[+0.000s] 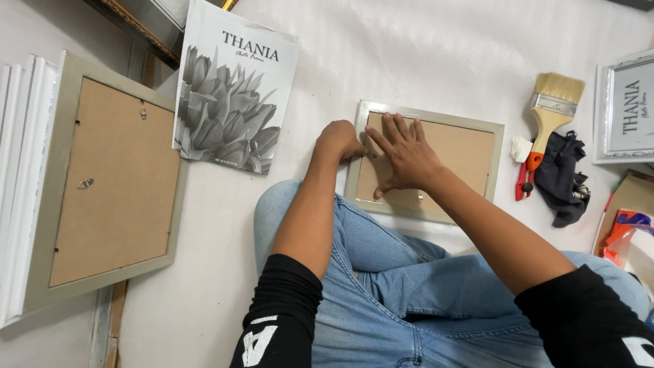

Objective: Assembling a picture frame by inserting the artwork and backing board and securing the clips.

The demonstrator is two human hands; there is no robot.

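Observation:
A small silver picture frame (494, 146) lies face down on the white floor covering, its brown backing board (463, 151) up. My right hand (403, 155) lies flat on the board's left part, fingers spread. My left hand (338, 140) is curled at the frame's left edge, fingertips pressing near the corner; whether it holds a small tool is hidden. My knees in blue jeans (381, 272) sit just below the frame.
A larger frame (102, 184) lies face down at the left, against a stack of white frames (17, 170). A grey flower print sheet (231, 88) lies above my left hand. A paintbrush (552, 112), red cutter (523, 180), dark cloth (562, 177) and another frame (623, 105) are at right.

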